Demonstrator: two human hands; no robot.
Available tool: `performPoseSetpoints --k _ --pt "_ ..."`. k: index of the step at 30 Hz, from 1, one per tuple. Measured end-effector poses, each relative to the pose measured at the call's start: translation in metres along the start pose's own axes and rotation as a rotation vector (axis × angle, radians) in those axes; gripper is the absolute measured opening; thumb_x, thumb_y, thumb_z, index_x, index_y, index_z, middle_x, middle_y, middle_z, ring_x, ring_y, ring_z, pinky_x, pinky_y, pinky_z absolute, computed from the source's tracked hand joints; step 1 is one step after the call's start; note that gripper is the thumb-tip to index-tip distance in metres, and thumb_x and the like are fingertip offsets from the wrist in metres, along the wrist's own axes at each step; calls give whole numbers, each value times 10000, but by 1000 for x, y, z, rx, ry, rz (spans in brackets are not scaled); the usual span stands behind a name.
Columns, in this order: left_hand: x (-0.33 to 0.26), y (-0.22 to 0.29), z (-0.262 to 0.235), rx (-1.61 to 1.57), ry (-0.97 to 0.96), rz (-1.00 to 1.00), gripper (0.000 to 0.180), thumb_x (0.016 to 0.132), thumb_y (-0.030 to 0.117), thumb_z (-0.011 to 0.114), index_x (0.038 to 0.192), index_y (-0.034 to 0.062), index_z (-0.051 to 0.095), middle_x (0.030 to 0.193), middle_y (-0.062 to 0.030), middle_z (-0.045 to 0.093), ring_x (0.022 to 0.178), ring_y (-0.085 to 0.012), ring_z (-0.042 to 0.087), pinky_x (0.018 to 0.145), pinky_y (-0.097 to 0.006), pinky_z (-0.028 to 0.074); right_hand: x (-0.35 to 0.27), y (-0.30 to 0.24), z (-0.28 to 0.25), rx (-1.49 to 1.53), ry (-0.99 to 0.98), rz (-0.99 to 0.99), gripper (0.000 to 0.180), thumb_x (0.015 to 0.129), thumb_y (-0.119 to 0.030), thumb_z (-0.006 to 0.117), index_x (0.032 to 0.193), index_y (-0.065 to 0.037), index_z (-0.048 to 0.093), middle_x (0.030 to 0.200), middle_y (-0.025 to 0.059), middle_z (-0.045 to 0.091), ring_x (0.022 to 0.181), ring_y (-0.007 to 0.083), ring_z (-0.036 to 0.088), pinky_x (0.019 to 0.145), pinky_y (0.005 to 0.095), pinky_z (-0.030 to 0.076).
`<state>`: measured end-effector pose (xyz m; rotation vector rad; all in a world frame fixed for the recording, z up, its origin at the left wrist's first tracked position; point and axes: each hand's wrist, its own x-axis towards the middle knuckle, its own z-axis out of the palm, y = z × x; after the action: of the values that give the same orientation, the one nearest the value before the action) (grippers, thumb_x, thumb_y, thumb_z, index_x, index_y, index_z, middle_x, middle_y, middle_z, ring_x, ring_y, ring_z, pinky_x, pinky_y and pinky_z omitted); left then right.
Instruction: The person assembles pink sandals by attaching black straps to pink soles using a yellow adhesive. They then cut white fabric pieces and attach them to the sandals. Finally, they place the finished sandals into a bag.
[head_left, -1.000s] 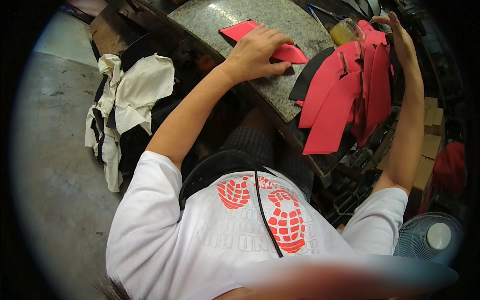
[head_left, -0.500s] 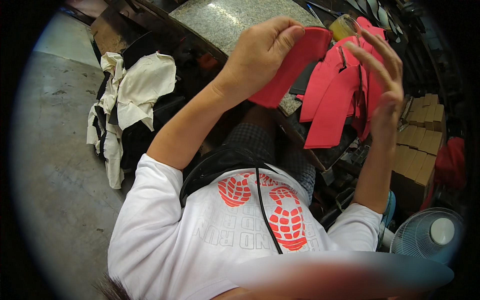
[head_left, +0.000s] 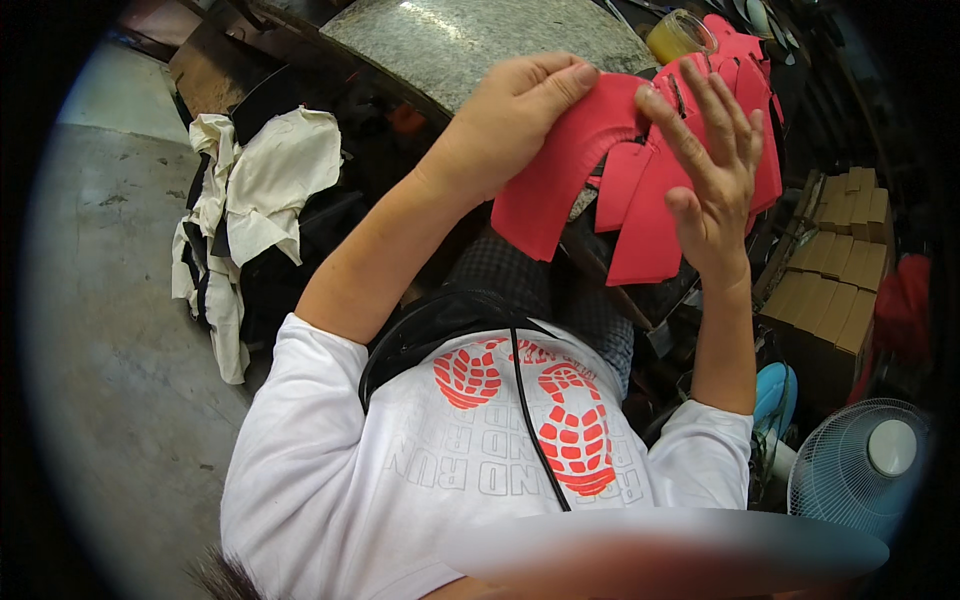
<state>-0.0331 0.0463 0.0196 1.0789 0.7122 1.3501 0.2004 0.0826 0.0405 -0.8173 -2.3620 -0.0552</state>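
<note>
My left hand (head_left: 515, 125) pinches a curved coral-red cut piece (head_left: 555, 180) by its upper edge, between thumb and fingers. The piece is a flat sheet like a shoe-upper panel and hangs down from the hand. To the right, my right hand (head_left: 715, 175) is open, fingers spread, its index fingertip close to the piece's far edge; I cannot tell if they touch. Behind and below that hand lies a pile of similar red pieces (head_left: 645, 245), overlapping one another, some with dark edges. The hand hides part of the pile.
A speckled stone slab (head_left: 430, 45) lies on the bench ahead. A jar of yellowish stuff (head_left: 682, 38) stands beyond the red pile. Cream cloth pieces (head_left: 285, 180) hang at left. Small brown boxes (head_left: 825, 285) and a fan (head_left: 860, 460) are at right.
My left hand has turned the red piece so its broad face shows. My right hand has moved left and closer to the piece's edge.
</note>
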Motion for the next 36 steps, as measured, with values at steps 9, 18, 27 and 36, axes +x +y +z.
performPoseSetpoints --k 9,18,27,36 --pt "-5 2 0 452 79 216 248 950 190 720 1096 -3 660 968 -76 716 833 -81 663 720 -232 542 -11 5 -12 485 -11 136 890 951 -795 162 1211 -180 752 1520 129 475 1451 291 361 1211 507 166" --pt "-11 4 7 1296 68 1185 179 674 207 729 834 208 648 838 78 639 640 -91 580 542 -239 476 -4 -12 -19 276 -127 76 1097 835 -903 24 1216 -168 744 1509 141 502 1443 308 399 1204 603 73" --pt "-8 0 -6 1263 60 1137 193 691 223 727 878 189 696 864 57 668 670 -120 614 551 -267 501 -15 -13 -31 269 -101 9 975 914 -836 96 1170 -182 772 1453 148 563 1389 305 467 1195 503 138" --pt "-21 10 6 1357 -96 1228 317 672 170 761 982 116 723 869 -27 692 693 -186 668 547 -276 514 -11 -11 -20 247 -165 53 943 905 -843 121 1254 -213 730 1484 117 540 1393 316 450 1186 563 100"
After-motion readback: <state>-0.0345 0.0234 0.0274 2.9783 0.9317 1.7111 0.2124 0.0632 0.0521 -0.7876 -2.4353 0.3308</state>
